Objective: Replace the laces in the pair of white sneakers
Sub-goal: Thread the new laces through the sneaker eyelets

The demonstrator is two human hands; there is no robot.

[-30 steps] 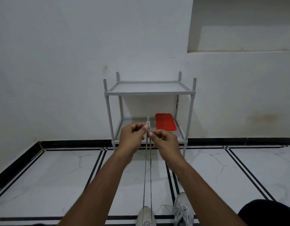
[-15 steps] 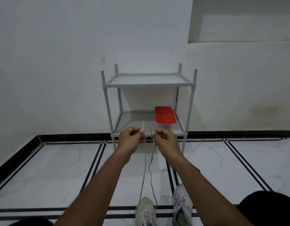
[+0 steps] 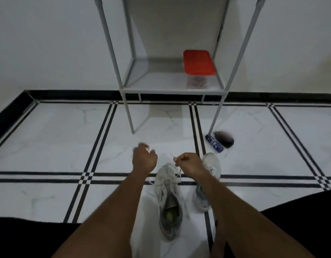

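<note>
Left sneaker (image 3: 168, 198): lower centre of the frame, on the marble floor (image 3: 54, 146), toe pointing up-frame. White lace (image 3: 175, 162): your right hand (image 3: 189, 163), fingers curled, pinches one end just above the toe. Your left hand (image 3: 144, 159): blurred, at the left of the toe; whether it holds anything cannot be told. Right sneaker (image 3: 209, 175): just right, partly behind your right forearm. Blue tube (image 3: 214, 143) and dark pouch (image 3: 225, 138): right of centre, touching. Grey shelf rack (image 3: 172, 88): upper centre, holding a red-lidded container (image 3: 198, 62).

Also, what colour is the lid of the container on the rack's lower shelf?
Red-orange; the lid shows best in the head view, the only one here.
</note>
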